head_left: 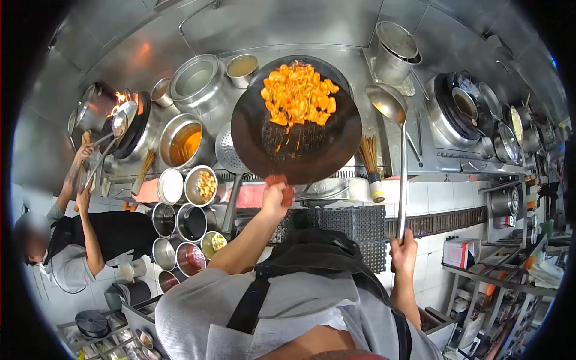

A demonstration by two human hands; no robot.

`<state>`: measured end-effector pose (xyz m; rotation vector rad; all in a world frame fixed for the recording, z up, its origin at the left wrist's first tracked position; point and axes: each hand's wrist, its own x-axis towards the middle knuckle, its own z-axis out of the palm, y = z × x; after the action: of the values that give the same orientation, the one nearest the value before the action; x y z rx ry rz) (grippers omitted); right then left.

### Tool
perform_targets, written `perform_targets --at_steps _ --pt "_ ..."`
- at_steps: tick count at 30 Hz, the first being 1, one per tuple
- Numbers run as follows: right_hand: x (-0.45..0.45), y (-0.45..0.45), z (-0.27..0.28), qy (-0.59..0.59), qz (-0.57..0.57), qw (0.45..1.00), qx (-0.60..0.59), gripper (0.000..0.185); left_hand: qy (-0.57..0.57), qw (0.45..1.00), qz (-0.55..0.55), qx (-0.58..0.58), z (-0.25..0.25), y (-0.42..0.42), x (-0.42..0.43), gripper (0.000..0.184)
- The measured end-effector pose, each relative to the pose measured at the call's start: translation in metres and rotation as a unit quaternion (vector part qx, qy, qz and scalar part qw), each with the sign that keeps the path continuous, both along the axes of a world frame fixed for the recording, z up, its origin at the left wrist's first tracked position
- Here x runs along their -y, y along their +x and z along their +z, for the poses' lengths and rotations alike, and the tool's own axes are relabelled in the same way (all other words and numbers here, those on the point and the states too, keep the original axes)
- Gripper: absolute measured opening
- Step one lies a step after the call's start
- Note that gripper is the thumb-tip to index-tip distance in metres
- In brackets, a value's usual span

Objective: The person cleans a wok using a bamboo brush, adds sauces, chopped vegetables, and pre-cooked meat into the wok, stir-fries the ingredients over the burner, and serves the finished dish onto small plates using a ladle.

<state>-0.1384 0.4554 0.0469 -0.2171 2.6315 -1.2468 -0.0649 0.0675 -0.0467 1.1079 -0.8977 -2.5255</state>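
My left hand (275,199) is closed round the near edge of a dark wok (327,147), with a folded red cloth (288,193) at the grip. The wok is tilted, and orange, sauce-coated pieces of food (297,96) lie toward its far side. Out to the right, my right hand (404,252) grips the end of a long steel ladle (403,174). The ladle's bowl is raised beside the wok, apart from it, with a little yellowish residue inside. A perforated skimmer (229,150) lies just left of the wok.
Pots of liquid (195,78) and an orange-filled pot (185,145) stand left, above several ingredient tins (192,258). At far left a co-worker (102,234) works over a flaming burner (123,99). A bamboo brush (371,162) and another wok station (459,114) are right.
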Motion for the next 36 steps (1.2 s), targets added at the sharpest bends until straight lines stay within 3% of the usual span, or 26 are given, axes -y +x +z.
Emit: perform_targets --at_steps 2,3,5,8,9,12,14,16,17,18,19,20,21,22,24,27,30,33,36 --pt "-0.015 0.016 0.002 -0.004 -0.008 1.0 0.019 0.033 -0.019 0.995 0.069 -0.063 0.038 -0.024 0.005 0.017" --pt "-0.023 0.024 0.006 -0.003 -0.009 1.0 0.02 0.033 -0.007 0.997 0.078 -0.007 0.056 -0.034 0.009 0.012" --pt "-0.024 0.026 0.015 -0.002 0.008 1.0 0.002 0.052 -0.011 0.994 0.1 -0.04 0.065 -0.05 0.001 0.012" --pt "-0.031 0.038 0.043 0.058 0.038 0.994 -0.079 0.06 -0.045 0.992 0.106 -0.053 0.076 -0.037 -0.033 0.015" --pt "-0.034 0.04 0.057 0.033 0.034 0.998 -0.047 0.062 -0.076 0.99 0.091 -0.078 0.081 -0.032 -0.042 0.015" --pt "-0.057 0.031 0.066 0.049 0.067 0.983 -0.164 0.065 -0.117 0.982 0.118 -0.09 0.097 -0.016 -0.081 0.017" --pt "-0.065 0.022 0.076 0.079 0.062 0.976 -0.193 0.063 -0.145 0.982 0.031 -0.115 0.106 0.012 -0.113 0.028" --pt "-0.072 0.014 0.077 0.12 0.074 0.958 -0.251 0.06 -0.219 0.961 0.095 -0.142 0.102 0.027 -0.16 0.046" --pt "-0.076 0.011 0.078 0.127 0.082 0.964 -0.219 0.057 -0.236 0.958 0.073 -0.148 0.086 0.04 -0.173 0.047" --pt "-0.077 0.01 0.08 0.115 0.117 0.948 -0.272 0.055 -0.252 0.954 0.05 -0.154 0.084 0.044 -0.185 0.049" --pt "-0.085 0.015 0.087 0.045 0.101 0.991 -0.075 0.053 -0.247 0.955 0.04 -0.157 0.081 0.041 -0.192 0.049" --pt "-0.092 0.024 0.093 -0.029 0.079 0.988 0.129 0.051 -0.249 0.956 0.017 -0.153 0.077 0.039 -0.2 0.049" --pt "-0.098 0.035 0.096 -0.184 0.094 0.958 0.197 0.047 -0.25 0.958 -0.008 -0.143 0.083 0.039 -0.208 0.048" --pt "-0.107 0.047 0.108 -0.227 0.054 0.924 0.302 0.047 -0.174 0.98 -0.06 -0.08 0.103 0.035 -0.21 0.045" --pt "-0.123 0.079 0.119 -0.288 -0.031 0.897 0.335 0.042 -0.136 0.979 -0.129 -0.077 0.104 0.029 -0.209 0.041" --pt "-0.173 0.132 0.109 -0.27 -0.101 0.892 0.347 0.043 -0.082 0.96 -0.267 -0.008 0.098 0.045 -0.224 0.04" --pt "-0.199 0.187 0.101 -0.225 -0.177 0.9 0.328 0.05 -0.024 0.938 -0.346 -0.018 0.055 0.044 -0.245 0.04" --pt "-0.197 0.229 0.1 -0.18 -0.275 0.906 0.268 0.056 -0.003 0.892 -0.452 -0.001 0.046 0.028 -0.279 0.042" --pt "-0.167 0.262 0.103 -0.194 -0.392 0.871 0.223 0.058 0.038 0.853 -0.521 -0.004 0.028 0.008 -0.285 0.041"
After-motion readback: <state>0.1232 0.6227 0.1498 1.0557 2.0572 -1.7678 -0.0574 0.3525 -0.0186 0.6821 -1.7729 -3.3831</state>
